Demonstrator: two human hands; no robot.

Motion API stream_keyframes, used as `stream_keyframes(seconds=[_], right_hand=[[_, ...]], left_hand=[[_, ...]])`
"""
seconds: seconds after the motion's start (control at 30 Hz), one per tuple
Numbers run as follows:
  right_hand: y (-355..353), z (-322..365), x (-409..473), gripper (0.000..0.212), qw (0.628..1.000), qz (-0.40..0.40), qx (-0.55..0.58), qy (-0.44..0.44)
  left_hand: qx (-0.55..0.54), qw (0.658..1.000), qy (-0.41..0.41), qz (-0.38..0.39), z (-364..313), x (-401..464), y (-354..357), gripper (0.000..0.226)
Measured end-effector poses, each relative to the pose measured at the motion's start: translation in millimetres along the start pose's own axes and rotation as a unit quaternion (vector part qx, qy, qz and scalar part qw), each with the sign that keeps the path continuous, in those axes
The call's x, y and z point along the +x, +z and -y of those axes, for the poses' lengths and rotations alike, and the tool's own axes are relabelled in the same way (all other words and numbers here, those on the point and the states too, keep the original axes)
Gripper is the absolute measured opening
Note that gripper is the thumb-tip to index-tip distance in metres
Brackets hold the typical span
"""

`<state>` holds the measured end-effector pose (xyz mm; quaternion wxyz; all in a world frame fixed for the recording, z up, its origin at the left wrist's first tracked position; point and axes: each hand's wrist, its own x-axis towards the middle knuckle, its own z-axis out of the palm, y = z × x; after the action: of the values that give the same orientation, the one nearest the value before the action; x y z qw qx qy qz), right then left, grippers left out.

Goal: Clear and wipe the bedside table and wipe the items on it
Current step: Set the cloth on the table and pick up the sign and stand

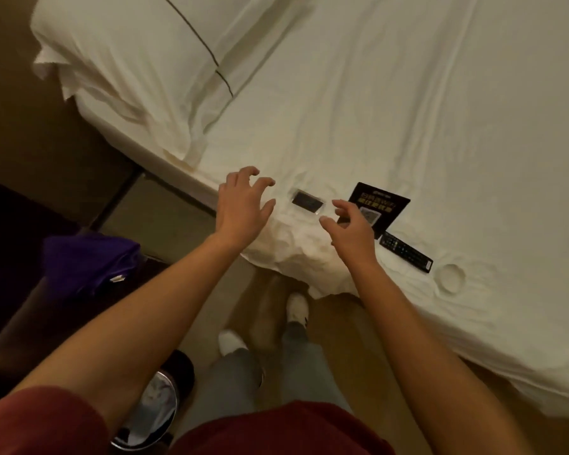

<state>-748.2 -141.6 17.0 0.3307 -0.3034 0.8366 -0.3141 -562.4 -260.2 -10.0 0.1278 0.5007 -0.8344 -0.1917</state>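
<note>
The small clear-cased black rectangular holder (308, 201) lies on the white bedsheet (408, 110) between both empty, spread-fingered hands, right hand (350, 226) slightly nearer than left hand (243, 205).

The white, creased cotton bedsheet (391, 126) under both hands is plain. Beyond the left hand (242, 205), the white pillowcase (138, 70) carries one thin dark stripe. Between the two hands lies a small black rectangular block in a clear casing (307, 201). Just past the right hand (350, 224) sits a black square card with gold lettering and a pale code square (380, 205); beside it, a black slim plastic remote control (406, 252). Left of the left arm, a purple cloth (89, 261).
</note>
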Motion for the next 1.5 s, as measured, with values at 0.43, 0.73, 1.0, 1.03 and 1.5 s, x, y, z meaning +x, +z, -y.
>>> stream_keyframes(seconds=[0.43,0.73,1.0,1.03,1.5], right_hand=[[-101.0,-133.3,46.1,0.057,0.981,-0.146,0.055,0.112],[-91.5,-150.9,93.0,0.076,0.988,-0.063,0.083,0.111],[-81.0,-153.4,115.8,0.026,0.994,-0.034,0.075,0.070],[-80.6,-153.9,117.3,0.023,0.994,-0.029,0.081,0.071],[-96.0,-124.0,124.1,0.019,0.996,0.011,0.091,-0.012]], left_hand=[[0.126,0.969,0.145,0.158,-73.5,87.2,122.4,0.056],[0.169,0.952,0.161,0.196,-63.8,105.5,150.7,0.035],[0.145,0.947,0.207,0.200,-46.6,114.3,151.5,0.028],[0.138,0.948,0.206,0.198,-45.5,113.2,150.6,0.028],[0.073,0.975,0.140,0.159,-60.7,91.0,103.0,0.031]])
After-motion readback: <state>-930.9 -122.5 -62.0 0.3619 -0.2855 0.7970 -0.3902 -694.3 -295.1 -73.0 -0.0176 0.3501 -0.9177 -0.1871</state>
